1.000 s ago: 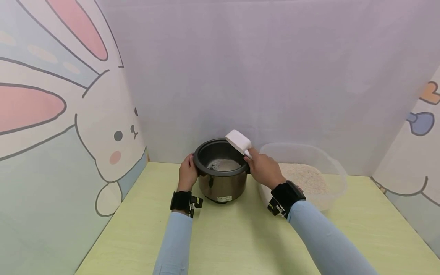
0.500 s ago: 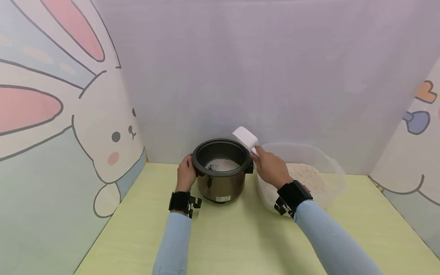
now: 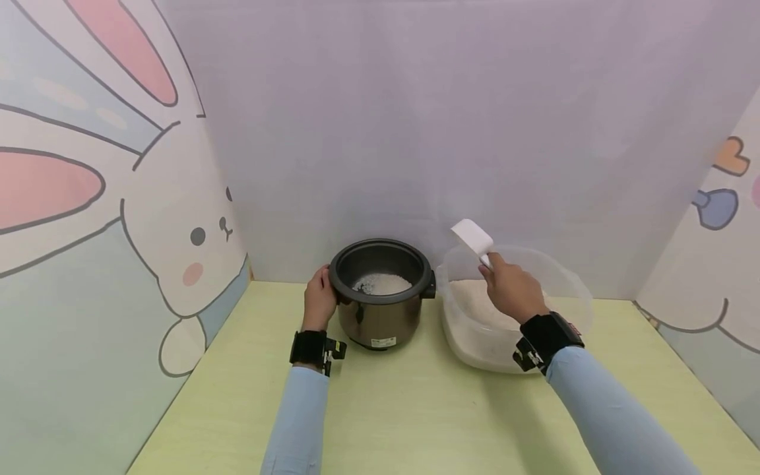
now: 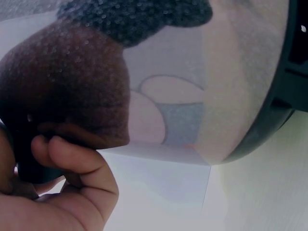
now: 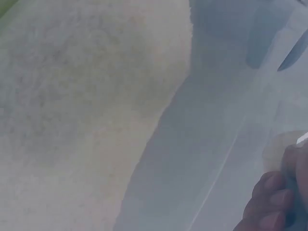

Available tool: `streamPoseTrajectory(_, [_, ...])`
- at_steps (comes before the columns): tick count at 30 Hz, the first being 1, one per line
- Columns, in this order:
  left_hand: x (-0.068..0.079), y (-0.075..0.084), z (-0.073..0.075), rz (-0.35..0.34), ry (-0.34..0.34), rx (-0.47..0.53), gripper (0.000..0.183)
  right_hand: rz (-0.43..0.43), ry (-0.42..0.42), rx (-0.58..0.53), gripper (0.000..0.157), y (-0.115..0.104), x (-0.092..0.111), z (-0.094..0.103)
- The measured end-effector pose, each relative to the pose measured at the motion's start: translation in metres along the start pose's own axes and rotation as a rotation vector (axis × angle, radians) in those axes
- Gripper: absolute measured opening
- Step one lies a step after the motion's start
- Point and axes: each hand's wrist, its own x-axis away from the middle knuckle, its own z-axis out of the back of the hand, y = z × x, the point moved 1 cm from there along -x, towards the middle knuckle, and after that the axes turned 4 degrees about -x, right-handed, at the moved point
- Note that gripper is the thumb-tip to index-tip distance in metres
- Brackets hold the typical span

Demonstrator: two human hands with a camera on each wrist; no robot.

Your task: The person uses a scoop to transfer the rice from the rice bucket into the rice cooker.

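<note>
White plastic makes up the scoop [image 3: 472, 236], which the right hand [image 3: 515, 290] holds by its handle, fingers curled round it. The scoop is tilted, its bowl up and to the left of the hand, above the left back part of a clear plastic box [image 3: 475, 359]; whether the bowl holds anything I cannot tell. Pale rice [image 3: 469, 297] lies in the box, with a shadowed stretch of it filling much of the right wrist view, where the fingers show dim in the lower corner.

To the left of the box, a dark, shiny rice cooker [image 3: 371, 322] stands upright on the yellow-green table [image 3: 392, 415], its black rim facing up and a white label [image 3: 383, 342] low on its front. Some white rice [image 3: 388, 284] lies at the bottom inside. The left hand [image 3: 319, 300] is at the cooker's left side, its fingers bent round the black handle [image 4: 31, 166] there, as the left wrist view shows. On the other side, a second handle [image 3: 431, 287] sits just beside the box; whether they touch I cannot tell.

Both forearms wear light blue sleeves [image 3: 297, 409] and black wrist straps [image 3: 309, 346]. Behind rises a plain, pale lilac backdrop [image 3: 415, 119], with a cartoon rabbit [image 3: 169, 224] on the left wall
</note>
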Motion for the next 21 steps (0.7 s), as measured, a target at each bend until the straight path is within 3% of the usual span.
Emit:
streamPoseTrajectory(7, [-0.001, 0.0, 0.0, -0.004, -0.003, -0.003, 0.043, -0.059, -0.046, 0.044, 0.038, 0.032, 0.01, 0.012])
streamPoseTrajectory(21, [0.0, -0.002, 0.0, 0.002, -0.003, 0.0, 0.043, -0.153, -0.155, 0.085, 0.035, 0.062, 0.02, 0.016])
